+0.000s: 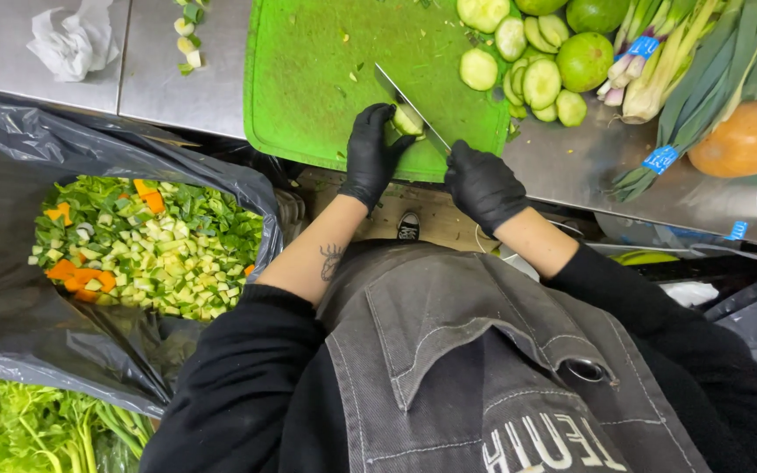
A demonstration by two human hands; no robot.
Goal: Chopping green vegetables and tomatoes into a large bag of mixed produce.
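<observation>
A green cutting board [317,79] lies on a steel counter. My left hand [370,158], in a black glove, pinches a small pale green vegetable piece [407,121] at the board's near edge. My right hand [482,186], also gloved, grips the handle of a knife [409,105] whose blade rests across that piece. Several cut green slices [527,66] are piled at the board's far right corner, next to whole round green fruits [585,60].
A black bag [10,289] at the left holds chopped green and orange vegetables [146,250]. Leeks [703,79] and an orange squash [751,136] lie on the counter at the right. A crumpled white tissue [72,39] sits far left. Leafy greens [28,429] show at bottom left.
</observation>
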